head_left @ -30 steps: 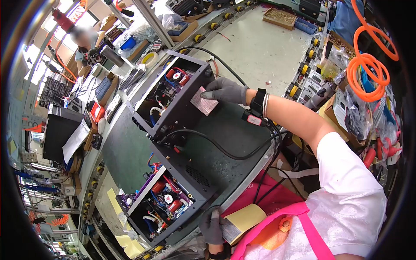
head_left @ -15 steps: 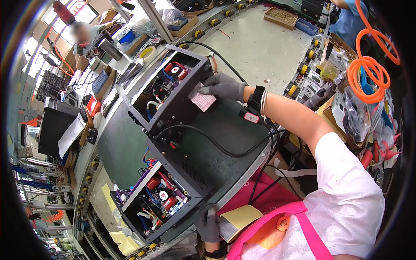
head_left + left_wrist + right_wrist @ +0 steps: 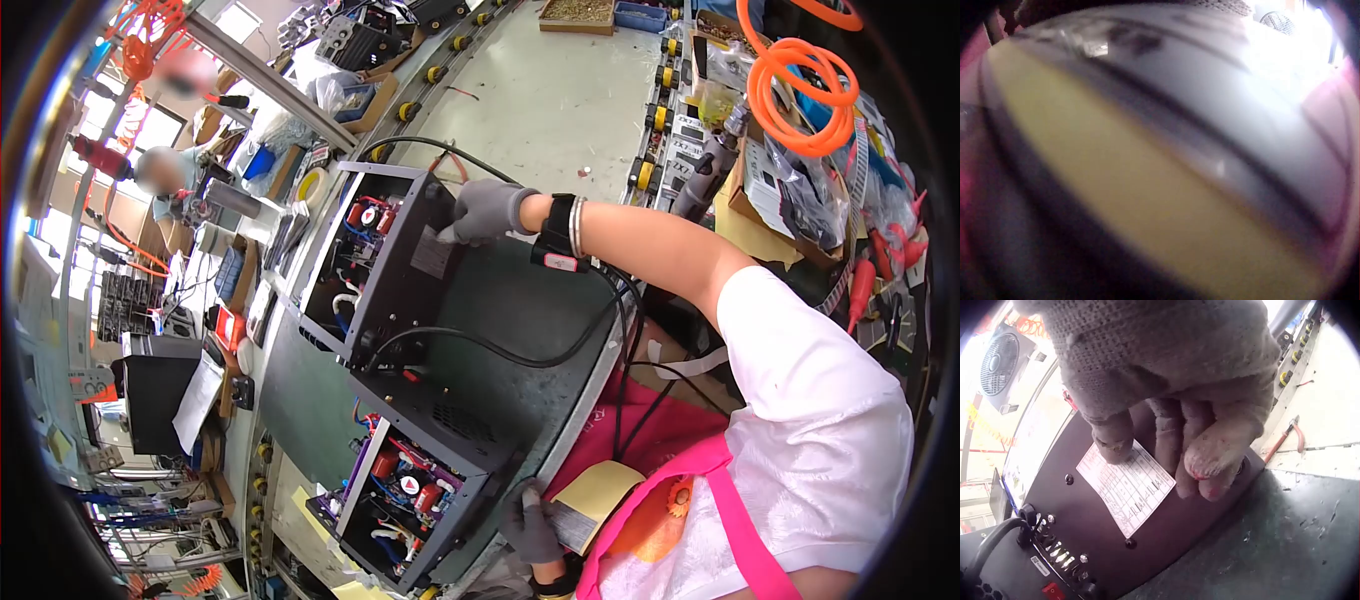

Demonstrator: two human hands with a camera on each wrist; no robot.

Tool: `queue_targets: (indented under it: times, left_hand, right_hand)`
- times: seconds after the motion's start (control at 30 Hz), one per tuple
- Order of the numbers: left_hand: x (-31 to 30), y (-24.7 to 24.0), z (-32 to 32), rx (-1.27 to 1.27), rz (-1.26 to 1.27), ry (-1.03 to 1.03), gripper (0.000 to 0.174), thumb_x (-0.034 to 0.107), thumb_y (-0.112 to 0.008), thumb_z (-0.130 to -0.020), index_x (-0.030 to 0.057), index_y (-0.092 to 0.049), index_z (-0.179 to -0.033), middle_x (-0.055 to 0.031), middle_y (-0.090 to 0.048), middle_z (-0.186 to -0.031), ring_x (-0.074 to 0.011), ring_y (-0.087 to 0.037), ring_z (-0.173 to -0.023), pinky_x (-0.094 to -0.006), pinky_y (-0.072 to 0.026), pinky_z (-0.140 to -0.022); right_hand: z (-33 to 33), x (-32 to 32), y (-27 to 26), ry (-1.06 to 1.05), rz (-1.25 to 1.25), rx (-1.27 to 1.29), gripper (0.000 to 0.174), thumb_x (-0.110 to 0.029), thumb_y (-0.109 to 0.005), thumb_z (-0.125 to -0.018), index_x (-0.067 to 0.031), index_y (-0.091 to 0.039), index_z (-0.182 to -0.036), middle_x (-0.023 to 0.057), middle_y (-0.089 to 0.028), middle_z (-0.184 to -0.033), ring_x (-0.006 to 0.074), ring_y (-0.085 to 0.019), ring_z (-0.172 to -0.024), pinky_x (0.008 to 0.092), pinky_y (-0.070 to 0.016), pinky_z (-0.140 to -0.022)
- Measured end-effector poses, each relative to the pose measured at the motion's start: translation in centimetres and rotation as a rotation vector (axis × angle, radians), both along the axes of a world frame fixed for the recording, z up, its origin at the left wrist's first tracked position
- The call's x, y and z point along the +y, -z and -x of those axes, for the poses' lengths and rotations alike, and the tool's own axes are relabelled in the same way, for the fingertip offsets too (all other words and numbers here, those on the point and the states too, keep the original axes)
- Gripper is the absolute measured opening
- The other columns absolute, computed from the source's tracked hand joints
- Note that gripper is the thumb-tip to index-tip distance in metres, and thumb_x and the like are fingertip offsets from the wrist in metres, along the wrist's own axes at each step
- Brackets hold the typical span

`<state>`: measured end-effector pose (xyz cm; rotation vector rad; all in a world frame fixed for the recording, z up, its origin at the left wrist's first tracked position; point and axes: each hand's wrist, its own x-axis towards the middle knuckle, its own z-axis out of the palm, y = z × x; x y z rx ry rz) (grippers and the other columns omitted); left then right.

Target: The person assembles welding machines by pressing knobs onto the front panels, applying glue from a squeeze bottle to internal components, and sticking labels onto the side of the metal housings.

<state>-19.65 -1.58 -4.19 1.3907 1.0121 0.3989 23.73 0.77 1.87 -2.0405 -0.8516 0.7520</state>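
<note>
My right hand, in a grey knit glove, presses a white printed sticker against the dark panel of an open metal case. In the right wrist view the thumb lies on the sticker's upper edge, and the other fingers touch the panel beside it. The sticker carries a table with handwriting. My left hand, also gloved, grips a pad of sticker sheets with yellow backing low against the apron. A blurred yellow strip of that pad fills much of the left wrist view.
A second open case with wiring and red parts stands nearer. A black cable runs over the dark green mat. Pliers lie beyond the panel. An orange coiled hose hangs at right, and another person works across the line.
The sticker, earlier held at its corner and tilted off the panel, now lies against it under my right hand. My left hand keeps the pad. The head view has turned.
</note>
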Motion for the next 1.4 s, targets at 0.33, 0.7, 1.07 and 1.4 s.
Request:
queue_targets:
  times: [0.33,0.7,1.07,1.4]
  left_hand:
    - [-0.2,0.1,-0.1,-0.01,-0.043,0.01,0.02,0.014,-0.057,-0.091,-0.0035,-0.063,-0.098,-0.0073,-0.062,-0.077,-0.0088,-0.051,-0.054,-0.0226,-0.0429,-0.054]
    - [-0.1,0.0,-0.1,0.014,-0.143,0.058,0.021,0.011,-0.056,-0.09,-0.0043,-0.065,-0.1,-0.0053,-0.061,-0.073,-0.0082,-0.051,-0.054,-0.0227,-0.0411,-0.053]
    - [-3.3,-9.0,-2.4,-0.565,-0.896,-0.087,0.044,0.033,-0.055,-0.095,-0.0043,-0.05,-0.118,-0.0139,-0.064,-0.09,-0.0196,-0.062,-0.083,-0.033,-0.0507,-0.077]
    - [-4.7,-11.1,-3.8,-0.389,-1.18,0.352,0.046,0.029,-0.064,-0.089,-0.0027,-0.054,-0.119,-0.0199,-0.06,-0.116,-0.0307,-0.058,-0.109,-0.0402,-0.0443,-0.095]
  right_hand:
    - [0.7,2.7,3.9,-0.382,-0.165,0.25,0.022,-0.017,-0.072,-0.075,-0.0015,-0.073,-0.09,0.0075,-0.071,-0.08,0.0123,-0.066,-0.066,0.025,-0.0541,-0.058]
    - [3.2,1.8,-6.7,-0.069,-1.111,0.437,0.021,-0.022,-0.064,-0.089,-0.0023,-0.07,-0.094,0.0031,-0.071,-0.084,0.0091,-0.063,-0.067,0.0234,-0.0514,-0.06]
    - [18.0,-18.1,-8.3,-1.165,-0.045,-0.028,0.047,-0.038,-0.069,-0.081,-0.0009,-0.058,-0.108,0.0181,-0.063,-0.088,0.0349,-0.061,-0.082,0.0411,-0.0487,-0.073]
    - [19.1,-26.3,-4.2,-0.214,-0.328,-0.622,0.028,-0.025,-0.068,-0.081,-0.0063,-0.065,-0.102,0.0171,-0.063,-0.073,0.0334,-0.062,-0.065,0.0397,-0.0504,-0.062]
